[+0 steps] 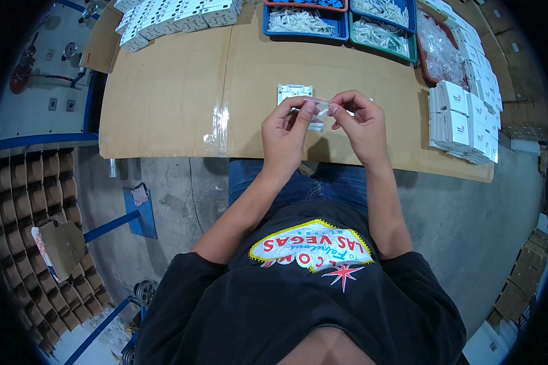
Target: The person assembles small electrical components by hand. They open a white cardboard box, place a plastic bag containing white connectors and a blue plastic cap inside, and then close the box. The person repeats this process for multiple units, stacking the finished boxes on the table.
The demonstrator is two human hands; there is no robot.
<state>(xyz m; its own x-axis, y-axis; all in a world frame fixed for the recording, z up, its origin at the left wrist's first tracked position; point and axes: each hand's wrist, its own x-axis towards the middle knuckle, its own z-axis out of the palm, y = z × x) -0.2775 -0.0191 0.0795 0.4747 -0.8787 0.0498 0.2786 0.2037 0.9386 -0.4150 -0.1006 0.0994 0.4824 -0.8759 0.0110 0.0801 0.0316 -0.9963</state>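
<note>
Pinching a small clear plastic bag [321, 111] between thumb and fingers, the left hand [284, 131] and right hand [365, 126] hold it above a white rectangular plastic part [294, 91]. Its long edge seems to run left to right, partly covered. Brown cardboard sheeting [164, 103] stretches widely leftward; its front edge is near the wrists.

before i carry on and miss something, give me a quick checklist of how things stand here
1. Left hand gripping the clear plastic bag: ok, pinched at the fingertips.
2. Right hand gripping it too: ok, thumb and finger.
3. Bag's mouth open: cannot tell, too small.
4. White plastic piece fully visible: not ok, the hands partly cover it.
5. White parts inside the nearest blue tray: ok.
</note>
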